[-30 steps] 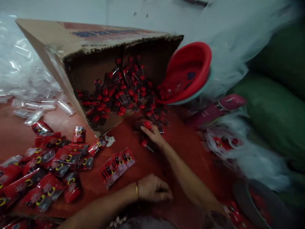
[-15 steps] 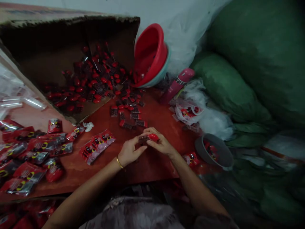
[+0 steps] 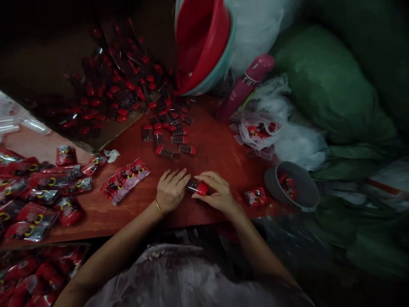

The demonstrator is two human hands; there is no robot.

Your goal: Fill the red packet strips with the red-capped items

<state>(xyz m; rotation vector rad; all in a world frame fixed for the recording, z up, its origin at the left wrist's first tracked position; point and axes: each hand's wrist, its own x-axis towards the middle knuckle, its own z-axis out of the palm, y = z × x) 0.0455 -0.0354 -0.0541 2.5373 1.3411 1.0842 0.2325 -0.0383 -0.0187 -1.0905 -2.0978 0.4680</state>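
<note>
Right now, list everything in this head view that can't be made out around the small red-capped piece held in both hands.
- Small red-capped dark piece: its lower side is hidden by the left hand and right hand.
- Red printed packets: print too small and blurred to read.
- Brown cardboard box: top cut off by the frame edge, interior in deep shadow.
- Grey round bowl: its red contents are too dim to identify.
</note>
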